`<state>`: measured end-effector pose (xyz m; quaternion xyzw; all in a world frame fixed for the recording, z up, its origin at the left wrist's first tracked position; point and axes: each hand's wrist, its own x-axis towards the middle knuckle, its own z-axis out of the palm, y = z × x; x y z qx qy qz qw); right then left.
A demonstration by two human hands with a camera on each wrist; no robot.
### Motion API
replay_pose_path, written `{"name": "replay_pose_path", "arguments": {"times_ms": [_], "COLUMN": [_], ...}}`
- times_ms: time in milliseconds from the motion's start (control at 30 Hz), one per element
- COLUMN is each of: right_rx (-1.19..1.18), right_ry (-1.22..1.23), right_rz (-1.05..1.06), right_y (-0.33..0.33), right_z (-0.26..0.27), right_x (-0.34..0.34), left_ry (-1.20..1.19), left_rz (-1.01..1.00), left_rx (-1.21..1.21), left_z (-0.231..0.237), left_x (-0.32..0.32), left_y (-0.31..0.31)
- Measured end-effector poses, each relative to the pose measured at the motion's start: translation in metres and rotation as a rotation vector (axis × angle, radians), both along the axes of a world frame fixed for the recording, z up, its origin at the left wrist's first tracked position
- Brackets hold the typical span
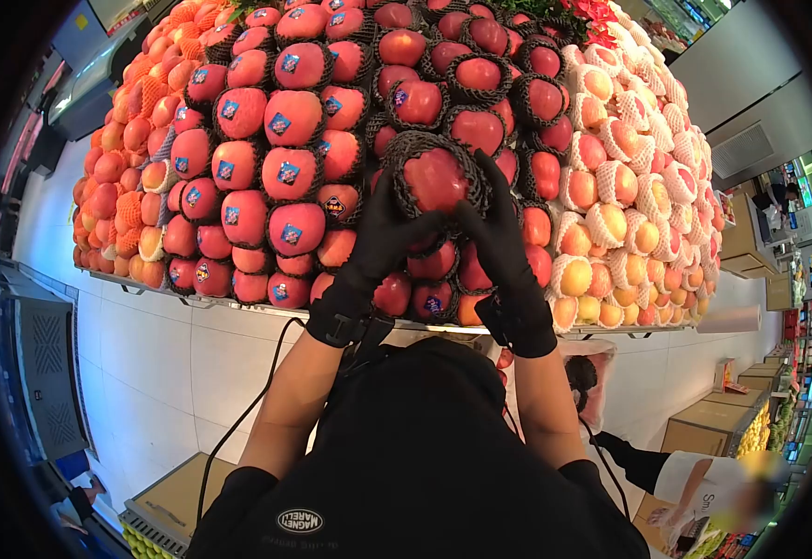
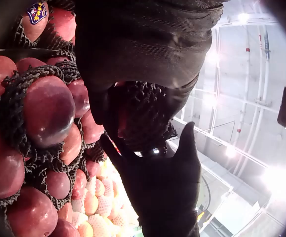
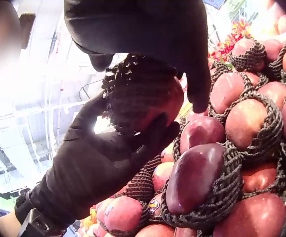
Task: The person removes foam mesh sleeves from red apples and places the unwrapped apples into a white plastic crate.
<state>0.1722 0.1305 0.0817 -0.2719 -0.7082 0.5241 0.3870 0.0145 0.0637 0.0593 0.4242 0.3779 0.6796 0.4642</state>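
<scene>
Between my two black-gloved hands is a red apple (image 1: 436,181) in a black foam net (image 1: 406,149), held above the front of a big fruit display. My left hand (image 1: 389,228) grips its left side; in the right wrist view that left hand (image 3: 101,158) has its fingers curled round the fruit's underside. On the other side, my right hand (image 1: 494,233) curves its fingers about the net, its thumb near the apple's lower edge. The right wrist view shows the net (image 3: 128,94) bunched about the apple (image 3: 170,98). More netted red apples (image 2: 49,111) lie close by.
Pink apples with blue stickers (image 1: 290,172) are stacked left of the hands. Pale fruit in white nets (image 1: 611,224) fills the right. Red flowers (image 1: 597,19) stand at the top. A cable (image 1: 238,424) hangs by the left arm. Another person (image 1: 695,489) is at lower right.
</scene>
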Motion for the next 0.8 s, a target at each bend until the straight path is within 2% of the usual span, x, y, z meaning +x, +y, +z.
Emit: {"name": "replay_pose_path", "arguments": {"times_ms": [100, 200, 400, 500, 700, 800], "right_rx": [-0.068, -0.270, -0.091, -0.265, -0.334, -0.333], "right_ry": [0.026, 0.049, 0.059, 0.096, 0.106, 0.094], "right_rz": [-0.042, -0.061, -0.087, -0.118, -0.109, -0.046], "right_y": [-0.001, 0.001, 0.014, 0.017, 0.015, 0.022], "right_z": [-0.002, 0.003, -0.014, -0.013, -0.001, -0.016], "right_x": [-0.001, 0.006, 0.017, 0.020, 0.019, 0.019], "left_ry": [0.153, 0.096, 0.166, 0.171, 0.145, 0.139], "left_rz": [0.037, 0.016, -0.004, -0.024, -0.038, -0.028], "left_rx": [0.012, 0.059, 0.056, 0.034, 0.039, 0.040], "left_z": [-0.002, -0.004, -0.003, 0.002, 0.007, 0.001], "left_x": [-0.001, 0.001, 0.000, -0.002, -0.002, -0.005], "left_y": [-0.001, 0.003, 0.003, 0.002, -0.001, 0.000]}}
